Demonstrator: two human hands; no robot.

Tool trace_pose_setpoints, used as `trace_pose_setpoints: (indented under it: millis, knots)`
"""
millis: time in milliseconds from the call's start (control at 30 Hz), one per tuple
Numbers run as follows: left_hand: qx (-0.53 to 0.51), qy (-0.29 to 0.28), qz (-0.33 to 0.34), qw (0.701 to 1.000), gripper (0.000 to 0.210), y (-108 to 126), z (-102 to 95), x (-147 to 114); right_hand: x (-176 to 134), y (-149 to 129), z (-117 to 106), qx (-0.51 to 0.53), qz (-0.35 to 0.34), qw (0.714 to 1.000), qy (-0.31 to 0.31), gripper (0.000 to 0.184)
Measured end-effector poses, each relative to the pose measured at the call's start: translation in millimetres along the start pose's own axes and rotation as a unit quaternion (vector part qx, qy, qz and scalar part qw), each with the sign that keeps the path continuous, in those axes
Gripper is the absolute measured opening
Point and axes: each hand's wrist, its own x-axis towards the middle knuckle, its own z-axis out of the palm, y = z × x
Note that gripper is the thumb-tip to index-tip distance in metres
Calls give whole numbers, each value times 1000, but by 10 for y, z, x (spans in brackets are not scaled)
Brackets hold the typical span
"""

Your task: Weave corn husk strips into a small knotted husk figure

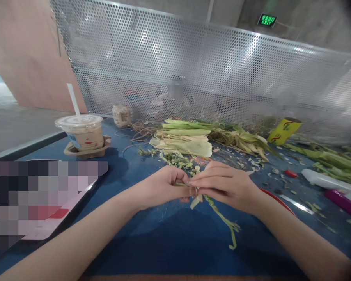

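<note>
In front of me, my left hand (169,183) and my right hand (228,183) meet above the blue tabletop. Their fingertips pinch a thin green plant stem (222,216), which hangs down to the right and ends in curled strips. A pale leafy flap (196,201) dangles from the pinched spot, and fingers cover the rest of the stem there. Just beyond the hands lies a row of green sprigs (178,159). Behind it, pale green corn husks (184,140) are stacked flat.
A lidded drink cup (86,132) with a straw stands in a cardboard holder at left, above a blurred tablet (46,230). Brown twine (143,130), drier husks (240,140), a yellow can (283,130), a blade (296,203), a red cap (290,173) and scraps lie around. Perforated metal (193,58) borders the back.
</note>
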Motion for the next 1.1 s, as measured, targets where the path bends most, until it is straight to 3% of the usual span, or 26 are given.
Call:
trace_pose_setpoints:
  millis: [367, 867, 1100]
  knots:
    - [-27, 31, -3, 999, 9, -24, -3, 6, 0, -81, 81, -38, 22, 997, 57, 16]
    - [25, 35, -1, 999, 8, -60, -16, 24, 0, -96, 92, -17, 61, 998, 10, 7]
    - [13, 33, -12, 999, 12, -33, -5, 6, 11, -40, 60, 59, 102, 992, 31, 7]
